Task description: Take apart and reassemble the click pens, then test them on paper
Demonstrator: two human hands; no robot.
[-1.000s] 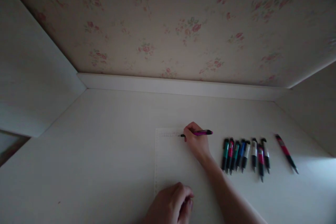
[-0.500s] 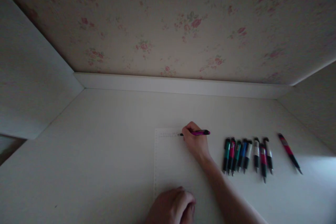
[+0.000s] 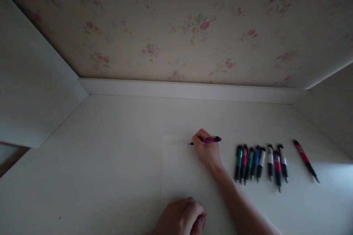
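My right hand (image 3: 206, 148) is closed around a purple and black pen (image 3: 211, 140). The pen's tip points left and meets a white sheet of paper (image 3: 179, 172) near its top. Faint small marks run along the top of the sheet, too dim to read. Small holes or marks line the sheet's left edge. My left hand (image 3: 183, 216) rests curled on the lower part of the sheet, its fingers folded in. Whatever lies under its palm is hidden.
Several pens (image 3: 260, 164) in green, red, blue and white lie side by side right of my forearm. One red and black pen (image 3: 305, 159) lies apart, farther right. White panels (image 3: 35, 73) and a flowered wall (image 3: 176, 33) enclose the white desk (image 3: 110, 154).
My right hand and its pen have shifted very slightly down and to the right on the sheet. My left hand stays nearly still.
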